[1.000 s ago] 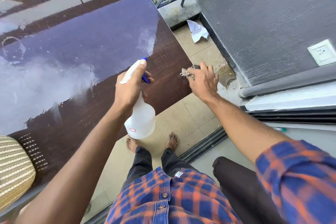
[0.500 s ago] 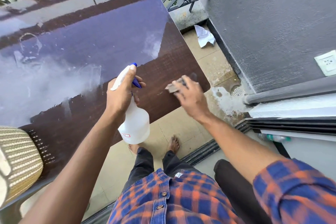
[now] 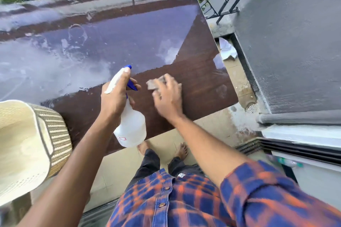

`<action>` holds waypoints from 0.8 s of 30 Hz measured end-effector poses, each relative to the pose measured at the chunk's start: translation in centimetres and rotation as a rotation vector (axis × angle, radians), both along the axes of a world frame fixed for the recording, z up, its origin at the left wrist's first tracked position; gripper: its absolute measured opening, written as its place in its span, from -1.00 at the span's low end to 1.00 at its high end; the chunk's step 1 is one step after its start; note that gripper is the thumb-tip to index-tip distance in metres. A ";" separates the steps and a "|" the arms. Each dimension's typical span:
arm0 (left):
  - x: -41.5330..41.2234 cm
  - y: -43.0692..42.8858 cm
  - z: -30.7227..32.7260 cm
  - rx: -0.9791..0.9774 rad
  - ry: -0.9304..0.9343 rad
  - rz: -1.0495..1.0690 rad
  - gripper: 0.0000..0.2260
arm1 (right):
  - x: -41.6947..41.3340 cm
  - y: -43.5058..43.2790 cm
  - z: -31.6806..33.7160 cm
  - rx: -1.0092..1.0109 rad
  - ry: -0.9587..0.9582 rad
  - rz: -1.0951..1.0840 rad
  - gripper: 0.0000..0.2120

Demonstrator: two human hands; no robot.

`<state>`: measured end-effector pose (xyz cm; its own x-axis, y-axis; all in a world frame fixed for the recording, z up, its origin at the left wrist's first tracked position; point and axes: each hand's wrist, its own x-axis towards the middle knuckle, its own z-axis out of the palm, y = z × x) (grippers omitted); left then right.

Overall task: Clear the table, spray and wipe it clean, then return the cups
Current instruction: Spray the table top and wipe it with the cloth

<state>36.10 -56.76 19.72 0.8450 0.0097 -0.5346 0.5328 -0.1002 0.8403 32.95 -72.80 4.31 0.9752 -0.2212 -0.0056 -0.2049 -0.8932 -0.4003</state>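
My left hand [image 3: 118,97] is clamped round the neck of the spray bottle [image 3: 131,127]: 1 finger lies along the white trigger head towards the blue nozzle, the rest curl under the blue lever. The bottle hangs upright over the near edge of the table [image 3: 203,83]. Its body is cloudy white plastic with a small red label low down, and I cannot tell how much liquid is in it.

My right hand [image 3: 168,97] is just beside it, fingers spread and laid over a small greyish cloth [image 3: 156,83], pressing it flat on the dark brown tabletop. The hand and cloth are blurred. Beyond them the far part of the table carries pale, wet smears and ring marks.

At my left elbow a cream woven basket [image 3: 55,134] sits at the table's near left corner, tipped towards me. I see only its pale inner wall. On the tiled floor past the table's right edge lies 1 crumpled paper [image 3: 227,49].
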 end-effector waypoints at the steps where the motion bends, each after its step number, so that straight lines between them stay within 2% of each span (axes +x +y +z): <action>1: 0.2 0.6 0.0 -0.015 -0.006 0.012 -0.70 | -1.1 2.6 0.1 0.020 0.023 0.118 -0.57; 4: 0.9 2.1 0.1 -0.011 -0.015 0.026 -0.68 | -4.5 5.4 0.3 0.083 0.057 0.376 -0.53; 6: 1.3 2.7 0.2 -0.021 -0.013 0.038 -0.69 | -5.7 2.9 0.1 0.086 0.023 0.400 -0.51; 9: 2.0 3.7 0.1 -0.026 -0.007 0.038 -0.71 | -6.1 -3.4 0.0 0.022 0.015 0.222 -0.45; 13: 2.7 4.9 -0.3 -0.036 0.008 0.062 -0.64 | -4.3 -13.3 0.4 0.043 0.041 -0.368 -0.47; 15: 3.1 5.4 -0.5 -0.017 0.009 0.069 -0.61 | -2.4 -16.6 0.6 0.091 0.066 -0.575 -0.48; 18: 4.1 5.9 -0.7 -0.020 0.011 0.110 -0.59 | 1.4 -17.8 0.2 0.110 0.088 -0.618 -0.51; 21: 5.0 6.1 -0.8 -0.019 0.015 0.177 -0.62 | 6.3 -14.9 -0.4 0.048 0.054 -0.685 -0.42; 24: 6.0 6.3 -1.1 -0.026 -0.003 0.245 -0.64 | 10.3 -8.0 -0.4 -0.033 -0.037 -0.485 -0.47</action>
